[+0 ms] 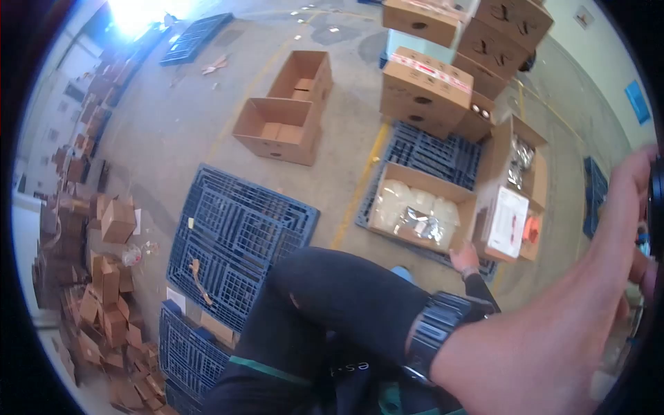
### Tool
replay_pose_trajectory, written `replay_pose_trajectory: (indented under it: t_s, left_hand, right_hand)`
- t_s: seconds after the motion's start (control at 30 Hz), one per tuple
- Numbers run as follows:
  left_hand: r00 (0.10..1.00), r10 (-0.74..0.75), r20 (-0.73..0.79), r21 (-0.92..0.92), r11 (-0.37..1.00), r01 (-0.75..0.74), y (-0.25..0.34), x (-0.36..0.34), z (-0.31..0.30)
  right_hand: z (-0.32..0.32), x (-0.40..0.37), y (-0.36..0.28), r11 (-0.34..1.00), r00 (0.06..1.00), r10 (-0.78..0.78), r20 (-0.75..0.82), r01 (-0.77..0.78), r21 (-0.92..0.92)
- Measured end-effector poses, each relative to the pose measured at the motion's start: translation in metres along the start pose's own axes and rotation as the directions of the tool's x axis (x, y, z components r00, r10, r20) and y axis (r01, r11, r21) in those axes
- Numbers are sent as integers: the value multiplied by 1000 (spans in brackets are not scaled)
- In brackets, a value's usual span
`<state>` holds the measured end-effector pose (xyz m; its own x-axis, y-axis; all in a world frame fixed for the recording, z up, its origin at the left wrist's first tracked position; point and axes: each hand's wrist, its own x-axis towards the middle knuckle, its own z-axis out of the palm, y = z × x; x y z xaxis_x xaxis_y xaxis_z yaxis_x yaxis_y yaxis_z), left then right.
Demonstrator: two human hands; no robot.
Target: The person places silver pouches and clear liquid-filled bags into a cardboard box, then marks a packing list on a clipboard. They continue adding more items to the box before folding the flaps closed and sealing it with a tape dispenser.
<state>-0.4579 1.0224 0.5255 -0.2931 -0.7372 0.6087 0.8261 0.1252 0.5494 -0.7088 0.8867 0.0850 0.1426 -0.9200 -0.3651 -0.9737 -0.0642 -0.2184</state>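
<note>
Left hand (567,297) raised close to the lens and slanting toward the right edge, black wristwatch (439,325) at the sleeve cuff. Fingers run off frame, so cannot tell its grip. Right hand (465,257) stretched out low, black sleeve, touching the near corner of the open carton (404,237); clenched or released, unclear. Carton holds clear bags (415,211) and sits on a blue pallet (436,153), just beside a second open carton (498,149).

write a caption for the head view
Watch-wearing hand raised near a sleeved hand at an open carton on a blue pallet
</note>
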Motion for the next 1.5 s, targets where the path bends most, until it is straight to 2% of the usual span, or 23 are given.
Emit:
replay_pose_trajectory:
  t_s: [0.1, 0.3, 0.37, 0.43, 0.5, 0.53, 0.57, 0.6, 0.63, 0.7, 0.77, 0.8, 0.83, 0.93, 1.03, 1.07, 1.1, 1.17, 1.2, 1.23, 1.37, 1.43, 1.5]
  left_hand:
    - [998, 19, -57, -24, 999, -21, 48, -21, -7]
    - [945, 60, -322, -284, 946, -157, 108, -30, -38]
    - [952, 10, -306, -101, 994, -42, 101, -31, -58]
    - [984, -89, -156, 374, 917, 142, 85, -42, -85]
    - [983, -173, 53, 571, 813, 112, 79, -52, -111]
    - [978, -168, 122, 574, 816, 69, 74, -57, -130]
    - [966, -168, 199, 564, 825, 27, 75, -58, -150]
    - [968, -163, 193, 624, 781, 7, 91, -51, -173]
    - [970, -155, 189, 679, 734, -15, 111, -43, -202]
    - [958, -187, 219, 864, 494, -101, 145, -41, -266]
    - [958, -207, 199, 935, 333, -122, 180, -49, -334]
    - [966, -229, 117, 954, 297, -46, 194, -54, -366]
    - [969, -244, 26, 966, 254, 38, 209, -52, -398]
    - [866, -432, -253, 967, -119, 223, 240, -23, -476]
    - [761, -526, -380, 925, -232, 301, 254, -22, -565]
    - [780, -517, -353, 934, -250, 257, 258, -7, -587]
    - [786, -510, -350, 936, -212, 280, 259, 15, -611]
    - [783, -486, -388, 920, -149, 363, 264, 49, -652]
    - [780, -497, -379, 925, -182, 334, 265, 73, -675]
    - [795, -503, -340, 940, -157, 303, 268, 100, -697]
    - [797, -524, -300, 945, -46, 325, 266, 206, -812]
    - [820, -476, -317, 932, 4, 363, 261, 257, -882]
    - [847, -389, -362, 920, -1, 393, 251, 311, -969]
  right_hand:
    - [4, 9, -27, 999, 999, 19, 47, -17, -43]
    - [23, 33, -55, 999, 991, 39, 126, -39, -2]
    - [34, 50, -67, 999, 990, 21, 141, -26, 39]
    - [65, 82, -60, 997, 987, -14, 163, 0, 82]
    - [74, 99, -86, 989, 970, -80, 229, 49, 138]
    - [75, 115, -97, 979, 951, -94, 294, 36, 199]
    - [115, 146, -87, 967, 967, -61, 248, -4, 254]
    - [55, 123, -148, 959, 959, -16, 282, -65, 276]
    - [68, 140, -154, 961, 974, -94, 207, 34, 274]
    - [83, 179, -170, 963, 970, -107, 217, 47, 266]
    - [79, 210, -191, 974, 957, -138, 256, 85, 209]
    - [69, 230, -199, 977, 950, -161, 269, 115, 178]
    - [56, 249, -206, 984, 955, -85, 285, 35, 176]
    - [36, 310, -215, 972, 935, 61, 349, -136, 194]
    - [-13, 343, -224, 892, 977, 180, 112, -210, 399]
    - [-35, 353, -227, 843, 970, 212, 116, -241, 480]
    - [-52, 363, -224, 856, 976, 211, 46, -207, 473]
    - [-115, 354, -238, 730, 953, 302, -21, -216, 649]
    - [-103, 363, -222, 745, 925, 327, -191, -128, 655]
    - [-122, 357, -226, 734, 888, 399, -229, -160, 660]
    - [-95, 348, -199, 703, 778, 579, -244, -324, 633]
    - [-94, 337, -222, 643, 737, 659, -153, -445, 623]
    - [-41, 341, -223, 719, 760, 609, -228, -406, 564]
